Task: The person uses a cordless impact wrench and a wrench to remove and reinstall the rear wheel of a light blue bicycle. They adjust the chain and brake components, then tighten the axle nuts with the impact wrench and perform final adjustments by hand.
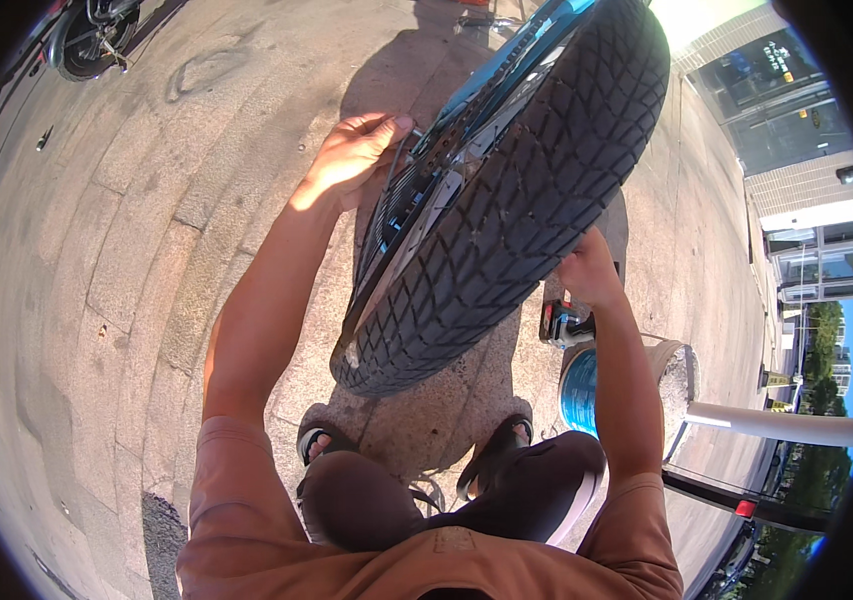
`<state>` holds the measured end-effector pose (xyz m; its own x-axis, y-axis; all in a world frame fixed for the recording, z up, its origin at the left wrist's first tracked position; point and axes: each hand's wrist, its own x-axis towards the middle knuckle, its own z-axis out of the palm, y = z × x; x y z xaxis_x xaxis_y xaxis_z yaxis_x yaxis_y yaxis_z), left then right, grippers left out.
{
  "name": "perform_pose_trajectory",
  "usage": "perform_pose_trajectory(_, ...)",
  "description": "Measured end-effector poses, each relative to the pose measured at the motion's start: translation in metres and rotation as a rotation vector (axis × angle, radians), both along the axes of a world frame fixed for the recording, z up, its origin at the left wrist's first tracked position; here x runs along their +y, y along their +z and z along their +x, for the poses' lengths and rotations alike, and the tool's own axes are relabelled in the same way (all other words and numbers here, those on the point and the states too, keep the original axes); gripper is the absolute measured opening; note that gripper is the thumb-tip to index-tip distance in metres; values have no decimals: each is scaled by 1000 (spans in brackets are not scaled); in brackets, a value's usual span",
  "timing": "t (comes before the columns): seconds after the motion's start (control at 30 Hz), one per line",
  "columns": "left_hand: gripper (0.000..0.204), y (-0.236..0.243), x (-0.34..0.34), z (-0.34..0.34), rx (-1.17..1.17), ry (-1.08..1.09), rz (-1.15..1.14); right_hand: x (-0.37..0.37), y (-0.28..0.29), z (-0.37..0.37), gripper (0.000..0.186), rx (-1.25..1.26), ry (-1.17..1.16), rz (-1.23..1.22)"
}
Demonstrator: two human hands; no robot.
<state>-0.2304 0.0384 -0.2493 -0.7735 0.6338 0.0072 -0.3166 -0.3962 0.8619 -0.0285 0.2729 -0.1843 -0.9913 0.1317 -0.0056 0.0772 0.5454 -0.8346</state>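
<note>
In front of me stands a wheel with a thick, black, treaded tire (536, 200), leaning up to the right. Past it runs the light-blue frame (481, 88) of what looks like a bicycle. My left hand (354, 160) is at the wheel's left side, thumb and fingers pinched together beside a small metal end and a thin dark cable. What exactly it holds is too small to make out. On the right of the tire is my right hand (589, 270), its fingers mostly hidden behind the rubber.
A cordless power tool (564, 325) and a blue bucket-like container (579, 390) sit near my right forearm. Another wheel (91, 40) is at the far left. A pale pole (776, 422) crosses the right side. Stone paving (146, 250) lies underfoot.
</note>
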Motion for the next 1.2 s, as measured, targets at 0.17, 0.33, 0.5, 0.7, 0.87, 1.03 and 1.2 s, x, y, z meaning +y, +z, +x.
perform_pose_trajectory(0.17,25,-4,2,3,-102,30,-33,8,2,-4,22,-174,-94,-15)
perform_pose_trajectory(0.33,23,-23,14,-1,-130,172,-97,7,18,-4,18,-104,-42,430)
perform_pose_trajectory(0.5,23,-73,16,-48,32,37,-113,2,24,-9,19,-55,-49,473)
perform_pose_trajectory(0.7,30,-91,4,-51,60,-71,134,4,25,-9,19,-63,13,555)
perform_pose_trajectory(0.87,31,-50,0,-18,51,-79,149,6,1,-4,25,-29,-129,68)
perform_pose_trajectory(1.03,34,-28,1,-6,-68,-34,106,12,-19,-5,29,-237,-173,-566)
perform_pose_trajectory(1.2,35,-23,0,-9,-45,-29,94,4,-25,-2,27,42,-147,-247)
